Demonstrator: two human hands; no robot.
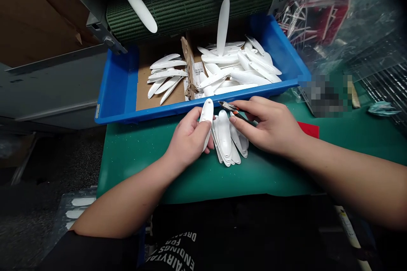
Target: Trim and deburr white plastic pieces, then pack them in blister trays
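Observation:
My left hand (190, 137) is closed around a long white plastic part (207, 112) with a rounded end, its thumb lying along the face. In my right hand (267, 123) is a pair of side cutters (228, 106) with dark jaws and orange-and-black handles, the tip pointing left toward the part. Between the two hands a small pile of similar white parts (225, 135) lies on the green work mat (140, 165). The fingers of the right hand partly cover the cutters' handles.
Behind the hands stands a blue bin (143, 115), split by a cardboard divider (188, 67), with white parts on both sides. A green conveyor belt (190, 12) above it carries more parts. Clear plastic bags (359, 17) and a red piece (309, 130) are at the right.

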